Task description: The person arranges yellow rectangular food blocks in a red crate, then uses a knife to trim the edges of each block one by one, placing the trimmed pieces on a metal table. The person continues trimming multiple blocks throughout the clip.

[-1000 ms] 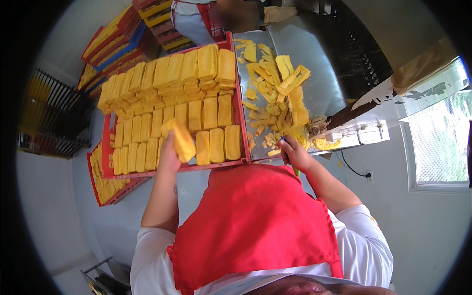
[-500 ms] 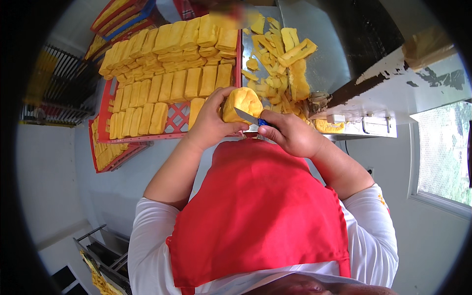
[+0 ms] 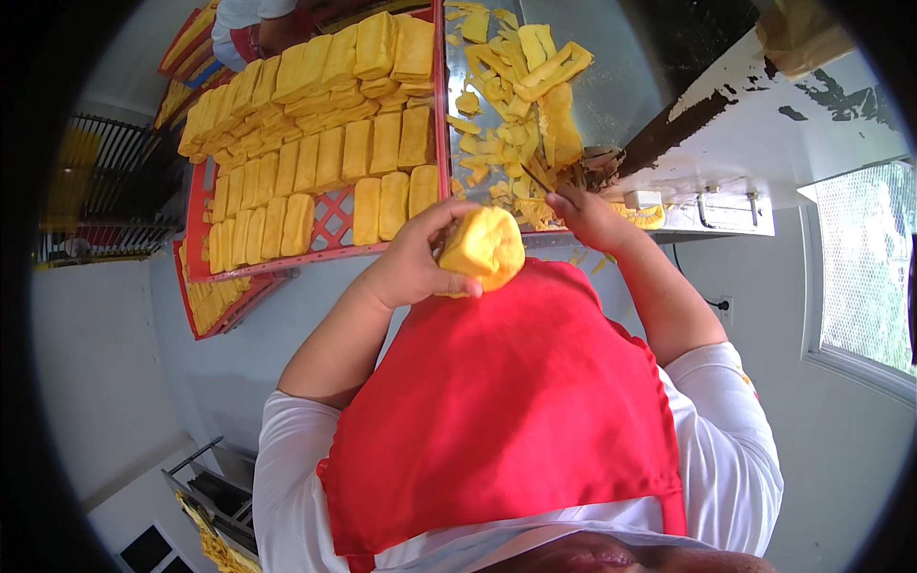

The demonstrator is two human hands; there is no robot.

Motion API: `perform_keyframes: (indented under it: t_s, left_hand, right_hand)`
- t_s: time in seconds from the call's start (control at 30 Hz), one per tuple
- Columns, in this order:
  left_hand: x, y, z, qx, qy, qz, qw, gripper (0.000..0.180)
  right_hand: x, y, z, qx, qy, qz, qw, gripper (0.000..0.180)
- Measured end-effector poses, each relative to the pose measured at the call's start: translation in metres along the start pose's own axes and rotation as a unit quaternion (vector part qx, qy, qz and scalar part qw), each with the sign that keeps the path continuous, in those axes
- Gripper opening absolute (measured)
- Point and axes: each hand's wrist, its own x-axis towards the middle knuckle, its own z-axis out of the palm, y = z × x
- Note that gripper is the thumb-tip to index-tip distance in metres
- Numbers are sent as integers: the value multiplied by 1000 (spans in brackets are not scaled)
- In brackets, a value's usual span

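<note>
A: Left hand (image 3: 411,267), centre of frame: fingers curled round a yellow block (image 3: 482,250), thumb under it, block held clear of the worktop (image 3: 611,91) just above the red apron (image 3: 497,401).

B: And the right hand (image 3: 587,218)?

A: Right of centre, fingers closed on a thin dark knife (image 3: 538,179); blade points up-left toward the trimmings (image 3: 521,105). Handle is hidden in the fist.

B: How would you handle the paring?

A: My judgement: keep the block turned by the left fingertips, thumb well back from the edge being cut, and shave thin so the sides come square. Cut away from the body, toward the metal surface, so peelings fall there and not on the apron.

B: What is around?

A: Red tray (image 3: 330,222) in the upper left of the frame, rows of finished yellow blocks, with a bare patch of lattice near its lower edge. A second red tray (image 3: 215,306) sits below it, partly hidden. Another person's sleeve (image 3: 239,14) at the top left.

B: Obstructions?

A: The trimmings crowd the cutting spot; the tray's near rim lies just beside the left wrist.
</note>
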Motion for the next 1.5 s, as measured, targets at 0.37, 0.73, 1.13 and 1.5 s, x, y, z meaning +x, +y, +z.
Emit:
perform_keyframes:
  t_s: [0.37, 0.73, 1.13, 1.5]
  left_hand:
    - [34, 7, 19, 374, 113, 180, 903, 70]
    - [30, -8, 16, -280, 221, -47, 933, 45]
    - [31, -10, 19, -484, 327, -36, 811, 40]
    - [8, -15, -17, -68, 368, 127, 919, 54]
  right_hand:
    - [-7, -61, 13, 533, -123, -13, 837, 51]
    - [1, -73, 22, 387, -88, -144, 906, 79]
    - [-1, -73, 53, 475, -65, -38, 877, 61]
    - [20, -24, 19, 50, 210, -92, 972, 41]
